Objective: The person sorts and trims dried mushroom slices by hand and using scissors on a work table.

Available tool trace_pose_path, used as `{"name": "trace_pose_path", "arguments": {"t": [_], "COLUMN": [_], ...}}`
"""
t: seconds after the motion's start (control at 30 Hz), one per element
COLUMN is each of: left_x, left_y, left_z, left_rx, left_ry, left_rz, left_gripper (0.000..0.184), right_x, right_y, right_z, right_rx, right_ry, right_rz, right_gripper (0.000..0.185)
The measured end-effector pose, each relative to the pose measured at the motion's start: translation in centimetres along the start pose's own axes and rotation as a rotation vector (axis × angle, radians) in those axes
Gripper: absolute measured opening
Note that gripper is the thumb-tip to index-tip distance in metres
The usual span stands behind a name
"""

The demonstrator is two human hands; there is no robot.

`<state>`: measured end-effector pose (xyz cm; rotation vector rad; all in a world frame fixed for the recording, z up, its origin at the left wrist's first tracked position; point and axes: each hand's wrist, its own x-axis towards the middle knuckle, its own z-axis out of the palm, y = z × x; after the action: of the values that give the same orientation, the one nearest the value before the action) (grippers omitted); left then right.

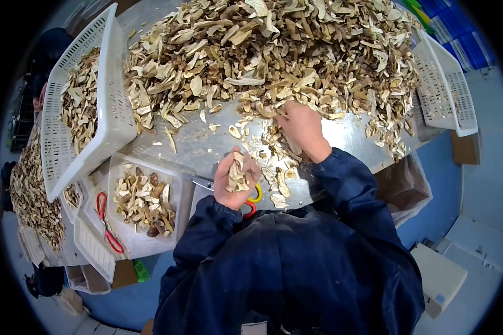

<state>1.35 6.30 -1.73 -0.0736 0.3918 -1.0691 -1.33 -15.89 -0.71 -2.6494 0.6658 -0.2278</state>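
My left hand point(236, 180) is cupped palm up above the metal table's front edge, its fingers curled round several pale dried slices point(238, 172). My right hand point(300, 127) reaches palm down to the near edge of a large heap of dried mushroom slices point(318, 61). Its fingertips are closed together among the slices, and what they pinch is too small to make out. Between the hands, loose slices and crumbs point(271, 159) lie scattered on the metal table point(201, 151). Scissors with yellow and red handles point(254, 202) lie partly hidden beside my left hand.
A white perforated basket point(117, 84) with slices stands tilted at the left, another basket point(439, 84) at the right. A clear tray point(179, 209) of mushroom pieces and red-handled scissors point(107, 223) are at lower left. A lined bin point(405, 187) stands below the table's right side.
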Motion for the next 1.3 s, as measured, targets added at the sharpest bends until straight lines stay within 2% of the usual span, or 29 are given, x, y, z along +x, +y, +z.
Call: {"name": "trace_pose_path", "arguments": {"t": [0.07,0.1,0.13,0.2,0.23,0.33,0.37,0.47,0.5,0.63,0.73,0.77,0.87,0.9,1.03,1.07,1.13,1.23,1.3], "left_x": [-0.2,-0.2,-0.3,-0.3,-0.2,-0.1,-0.1,-0.2,-0.3,-0.7,-0.8,-0.8,-0.9,-1.0,-1.0,-1.0,-0.9,-1.0,-1.1], "left_y": [0.5,0.6,0.8,0.9,0.9,0.8,0.8,0.7,0.7,0.8,0.9,0.9,1.1,1.2,1.2,1.0,0.7,0.6,0.5], "left_z": [-0.3,-0.4,-0.5,-0.7,-0.8,-1.0,-1.0,-0.9,-0.8,-0.7,-0.9,-1.0,-1.1,-1.0,-0.4,-0.3,-0.3,-0.4,-0.8], "left_rx": [-0.033,-0.038,-0.044,-0.036,-0.023,-0.012,-0.014,-0.014,-0.006,0.006,0.005,0.003,-0.023,-0.015,0.040,0.057,0.044,-0.005,-0.059], "left_ry": [-0.021,-0.026,-0.030,-0.033,-0.031,-0.027,-0.026,-0.021,-0.029,-0.044,-0.037,-0.033,-0.098,-0.092,0.012,0.054,-0.004,-0.099,-0.158], "left_rz": [-0.013,-0.011,-0.008,-0.006,-0.008,-0.020,-0.020,-0.016,-0.017,-0.017,-0.012,-0.010,-0.040,-0.052,-0.075,-0.070,-0.089,-0.114,-0.129], "left_gripper": [0.014,0.014,0.015,0.015,0.015,0.016,0.016,0.019,0.018,0.016,0.018,0.019,0.017,0.014,0.008,0.008,0.008,0.010,0.013], "right_x": [-0.1,-0.3,-0.4,-0.9,-1.3,-1.2,-0.6,0.1,-0.1,-0.2,0.0,0.3,0.5,0.4,0.5,0.7,1.4,2.3,2.6], "right_y": [2.3,3.0,4.3,6.8,6.7,4.9,5.9,3.5,1.8,0.6,1.0,2.0,3.2,3.4,1.5,0.5,-0.8,-2.3,-1.7], "right_z": [-0.4,-1.0,-1.9,-2.2,-1.7,-4.0,-3.6,-2.3,-3.0,-0.7,-1.1,-1.2,-3.4,-3.5,-1.3,-0.4,1.0,1.5,1.5], "right_rx": [0.328,0.619,0.991,1.643,1.924,1.806,1.528,0.507,0.184,-0.463,-0.244,0.016,1.007,1.459,1.106,0.676,0.190,-0.140,0.089], "right_ry": [-0.017,-0.062,-0.250,-0.323,-0.184,-0.254,-0.373,-0.238,-0.085,-0.048,-0.083,-0.064,-0.453,-0.550,-0.435,-0.224,-0.012,-0.069,-0.092], "right_rz": [-0.015,0.082,0.296,0.283,0.316,0.374,0.349,0.013,-0.155,-0.237,-0.302,-0.318,0.209,0.230,0.219,0.059,-0.086,-0.069,-0.052], "right_gripper": [0.019,0.017,0.016,0.012,0.012,0.012,0.015,0.018,0.014,0.006,0.010,0.012,0.012,0.011,0.012,0.014,0.019,0.020,0.022]}}
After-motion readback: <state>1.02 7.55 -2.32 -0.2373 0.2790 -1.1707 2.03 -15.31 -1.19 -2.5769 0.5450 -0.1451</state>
